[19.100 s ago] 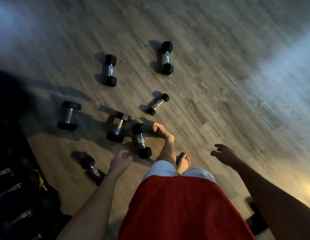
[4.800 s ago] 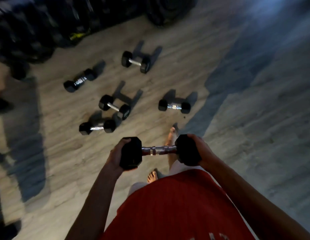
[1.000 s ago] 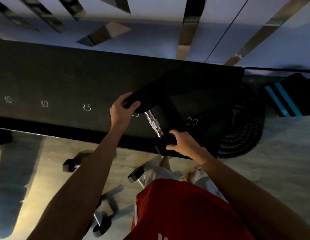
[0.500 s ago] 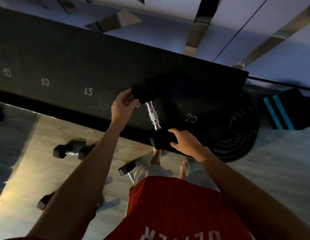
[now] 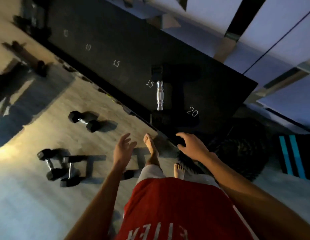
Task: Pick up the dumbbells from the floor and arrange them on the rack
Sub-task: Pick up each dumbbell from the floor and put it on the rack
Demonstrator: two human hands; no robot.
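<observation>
1. The placed dumbbell (image 5: 159, 95) lies on the rack (image 5: 107, 32). Its chrome handle sits between the chalked "15" (image 5: 149, 83) and "20" (image 5: 192, 111), with one head toward the wall and the other at the front edge. Neither of my hands touches it.
2. More wait on the floor (image 5: 38, 205) to my left. A lone dumbbell (image 5: 84, 121) lies near the rack's foot. Farther off, a second dumbbell (image 5: 48, 164) and a third dumbbell (image 5: 70, 170) lie right against each other.
3. My left hand (image 5: 124, 148) hangs over the floor, fingers spread and empty. My right hand (image 5: 192, 146) is by the rack's front corner, fingers loosely bent and holding nothing. I can't tell whether it touches the edge.
4. I judge this placement done and the next fetch due. First I'd check that the near head sits fully on the shelf, since it looks close to the lip.
5. I'd take the lone dumbbell first, because it has clear floor all round. A hand on each head should keep it level on the way up.
6. Of the touching two, I'd lift whichever lies on top, so the other doesn't roll.
7. My feet (image 5: 150, 148) are bare, so I'd carry the load out in front, away from my toes.
8. The light is dim and I can't read any weight on the heads. I'd check that before choosing a chalk mark.
</observation>
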